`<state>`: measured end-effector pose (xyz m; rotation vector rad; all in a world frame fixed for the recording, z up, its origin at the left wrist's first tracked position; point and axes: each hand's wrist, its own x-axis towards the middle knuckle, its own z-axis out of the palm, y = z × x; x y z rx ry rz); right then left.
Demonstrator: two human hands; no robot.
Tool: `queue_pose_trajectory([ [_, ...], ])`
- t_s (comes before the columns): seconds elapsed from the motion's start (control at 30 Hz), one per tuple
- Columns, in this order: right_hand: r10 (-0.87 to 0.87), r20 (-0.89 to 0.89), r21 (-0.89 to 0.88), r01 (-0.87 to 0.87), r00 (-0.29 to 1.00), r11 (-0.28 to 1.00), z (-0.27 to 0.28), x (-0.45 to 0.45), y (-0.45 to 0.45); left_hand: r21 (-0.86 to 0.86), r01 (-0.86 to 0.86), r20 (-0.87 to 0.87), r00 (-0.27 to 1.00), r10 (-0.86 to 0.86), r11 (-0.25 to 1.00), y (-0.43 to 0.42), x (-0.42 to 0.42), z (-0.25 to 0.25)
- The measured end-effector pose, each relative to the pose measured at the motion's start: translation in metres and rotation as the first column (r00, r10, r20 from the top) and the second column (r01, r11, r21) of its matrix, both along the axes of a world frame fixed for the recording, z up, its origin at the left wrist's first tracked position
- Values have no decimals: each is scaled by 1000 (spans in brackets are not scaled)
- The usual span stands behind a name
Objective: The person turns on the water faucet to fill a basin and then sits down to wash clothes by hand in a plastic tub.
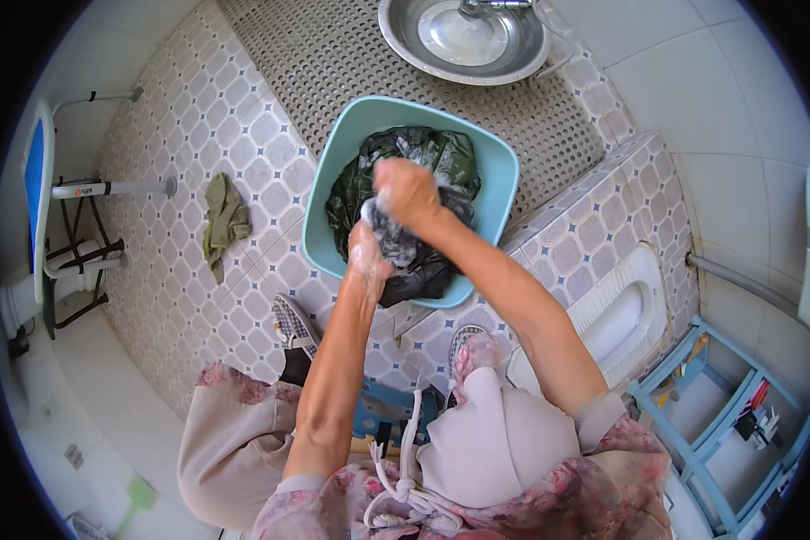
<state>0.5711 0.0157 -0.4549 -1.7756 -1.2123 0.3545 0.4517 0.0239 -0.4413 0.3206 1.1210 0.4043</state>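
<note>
Soapy cloth: a dark, wet bunch (398,243) streaked with white suds, between the two hands and inside the basin
Left hand: grip (367,252) closed, fingers wrapped about the near-left side of the soapy cloth; foam coats the thumb and wrist
Right hand: grip (408,192) curled into a fist on the upper part of the soapy cloth, its outline blurred; suds show at the knuckles
Dark green fabric: shiny and wet (456,155), heaped in the basin around and beneath the hands
Basin: light blue, rounded square (497,175), standing partly on a perforated grey mat (319,67) and partly on the patterned tile floor (274,216)
White tube: part of the blue-panelled frame at the left (135,188); it bears a small orange-red mark and dark lettering, too small to read
Olive cloth: crumpled on the tiles (225,223), left of the basin and apart from it
Metal bowl: beyond the basin (533,54), beneath a chrome tap (502,4)
Squat toilet: white, with ridged footrests (594,315), right of the person's arms
Blue rack: at the lower right (723,418), holding small red, dark and white articles
</note>
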Motion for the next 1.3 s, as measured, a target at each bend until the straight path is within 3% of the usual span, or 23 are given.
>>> queue_pose_trajectory([
  [0.03, -144, 4, -165, 143, 990, 976, -17, 4, 6, 5, 1, 32, 999, -1, 1000, 2, -4, -11],
  [0.1, -155, -41, -235, 141, 987, 962, -18, 10, 7, 9, -4, 92, 996, 3, 1000, 7, -4, -4],
  [0.17, -178, -150, -328, 121, 973, 937, -27, 21, 9, 277, 131, 25, 989, -143, 952, 16, -27, -14],
  [0.23, -143, -307, -384, 15, 941, 923, -25, 33, 5, 438, 444, -331, 888, -319, 782, 34, -47, -5],
  [0.27, -44, -412, -307, -93, 910, 947, -23, 40, 2, 417, 610, -562, 755, -337, 673, 42, -37, 25],
  [0.37, 154, -700, -82, -292, 697, 953, 12, 39, -2, 714, 699, -692, 713, -109, 41, 50, -22, 57],
  [0.43, 309, -817, 151, -336, 487, 930, 20, 37, -1, 781, 624, -616, 764, -193, -23, 47, 6, 89],
  [0.47, 276, -905, 191, -272, 324, 943, 37, 33, -4, 811, 583, -577, 782, -237, -53, 45, 17, 99],
  [0.5, 251, -957, 220, -201, 144, 955, 55, 30, -8, 708, 706, -687, 677, -263, -32, 45, 20, 104],
  [0.57, 213, -965, 182, -191, 156, 965, 43, 35, -18, 445, 895, -852, 421, -312, -6, 45, 25, 109],
  [0.6, 193, -968, 163, -186, 159, 969, 41, 38, -24, 442, 897, -848, 418, -325, -2, 46, 25, 109],
  [0.7, 224, -854, 13, -412, 469, 911, 52, 50, -59, 428, 903, -866, 417, -274, 21, 58, 7, 84],
  [0.73, 296, -671, -83, -466, 679, 881, 48, 53, -69, 506, 848, -785, 529, -322, 159, 63, 0, 79],
  [0.77, 337, -510, -121, -454, 791, 883, 48, 51, -77, 564, 771, -688, 637, -347, 296, 67, -8, 78],
  [0.83, 427, -38, -387, -407, 903, 827, 45, 46, -94, 610, 593, -483, 804, -347, 526, 65, -15, 86],
  [0.93, 304, -44, -205, -306, 952, 930, 26, 34, -107, 566, 313, -189, 950, -249, 763, 55, -15, 127],
  [1.03, 321, -35, -21, -322, 946, 947, 39, 34, -102, 640, 125, -28, 990, -140, 758, 37, -23, 165],
  [1.1, 290, -162, 91, -278, 943, 956, 66, 34, -94, 663, -101, 110, 993, 36, 742, 25, -22, 192],
  [1.17, 271, -312, 190, -220, 911, 957, 93, 34, -87, 613, -126, 265, 963, -53, 780, 45, -46, 185],
  [1.2, 239, -532, 117, -209, 812, 971, 120, 36, -87, 550, -195, 317, 948, 14, 812, 42, -44, 196],
  [1.3, 398, -731, 417, -98, 554, 903, 160, 36, -75, 441, -363, 434, 887, 159, 821, 48, -41, 201],
])
